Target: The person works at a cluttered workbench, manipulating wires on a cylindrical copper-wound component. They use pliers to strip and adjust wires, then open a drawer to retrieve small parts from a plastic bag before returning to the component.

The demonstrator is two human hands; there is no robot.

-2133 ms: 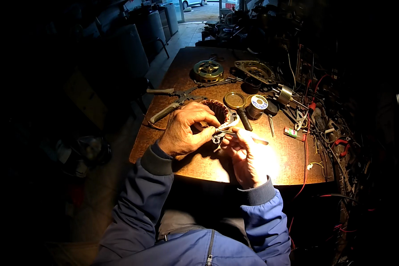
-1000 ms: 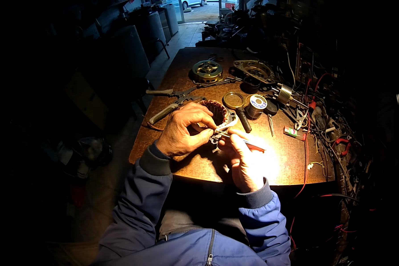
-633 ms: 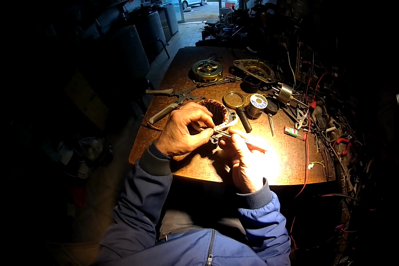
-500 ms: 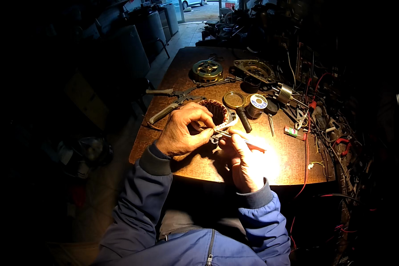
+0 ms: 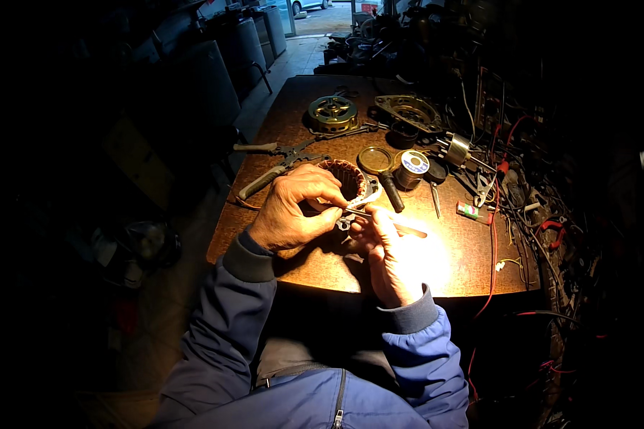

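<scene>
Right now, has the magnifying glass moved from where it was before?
No. The magnifying glass lies in the same spot on the table, just left of the spool.

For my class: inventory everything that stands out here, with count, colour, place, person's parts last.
Table: 1, brown, centre
Wound ring: 1, coppery, beyond left hand
Slim tool: 1, metallic, in right hand
Magnifier: 1, gold rim, right of ring
Spool: 1, dark, beside magnifier
Pliers: 1, pale handles, left of ring
Round cover: 1, gold, far end
Housing: 1, gold, beside cover
Cylinder: 1, silver, right of spool
Wires: many, some red, right side
Sleeves: 2, blue, lower middle
Left hand: 1, bare, beside ring
Right hand: 1, bare, holding tool
</scene>
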